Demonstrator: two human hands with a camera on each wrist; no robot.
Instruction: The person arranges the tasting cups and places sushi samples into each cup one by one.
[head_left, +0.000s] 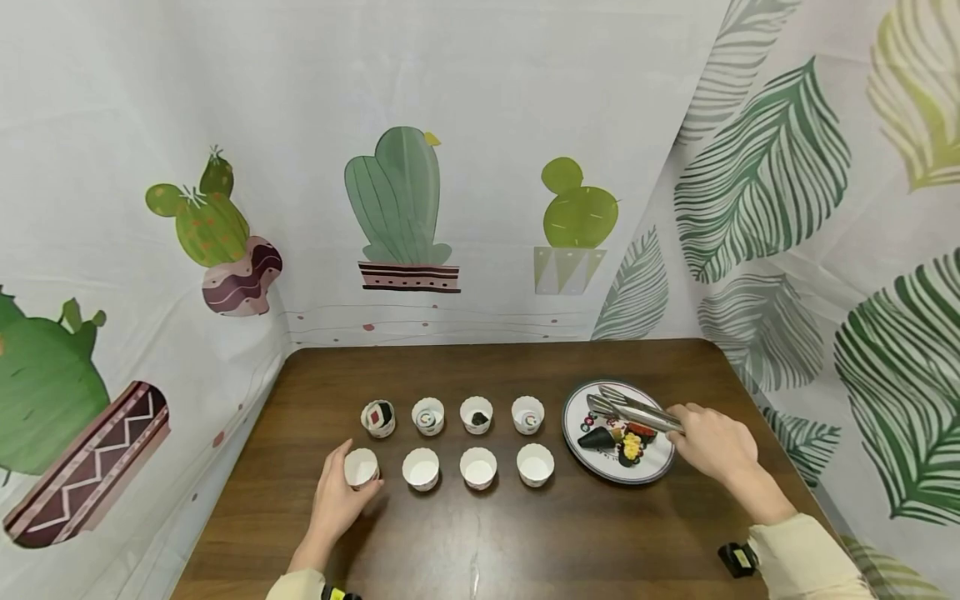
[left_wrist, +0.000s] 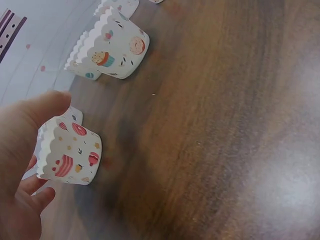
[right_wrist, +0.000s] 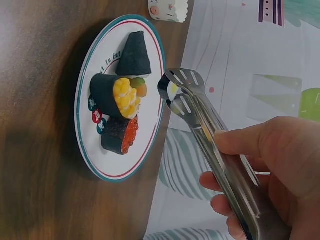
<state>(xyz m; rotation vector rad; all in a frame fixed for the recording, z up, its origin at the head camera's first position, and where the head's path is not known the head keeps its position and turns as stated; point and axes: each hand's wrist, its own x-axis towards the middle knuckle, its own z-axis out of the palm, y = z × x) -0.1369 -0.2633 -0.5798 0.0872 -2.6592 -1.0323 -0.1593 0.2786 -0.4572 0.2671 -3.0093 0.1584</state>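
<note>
The right hand [head_left: 712, 442] grips tongs [right_wrist: 242, 192] pinching a roll [right_wrist: 164, 90] — the left hand [head_left: 334, 496], fingers curled round a cup [head_left: 362, 469], is well left.

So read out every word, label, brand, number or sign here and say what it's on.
"To Eat": on the plate; any wording before it is unclear.
Round marks on the plate: too blurred to read.
Yellow labels on the wrist cameras: too small to read.
Paper cups: drawings, no words I can make out.

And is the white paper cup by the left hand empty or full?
Empty: the head view sees into the round white paper cup, and only bare white shows inside.
</note>
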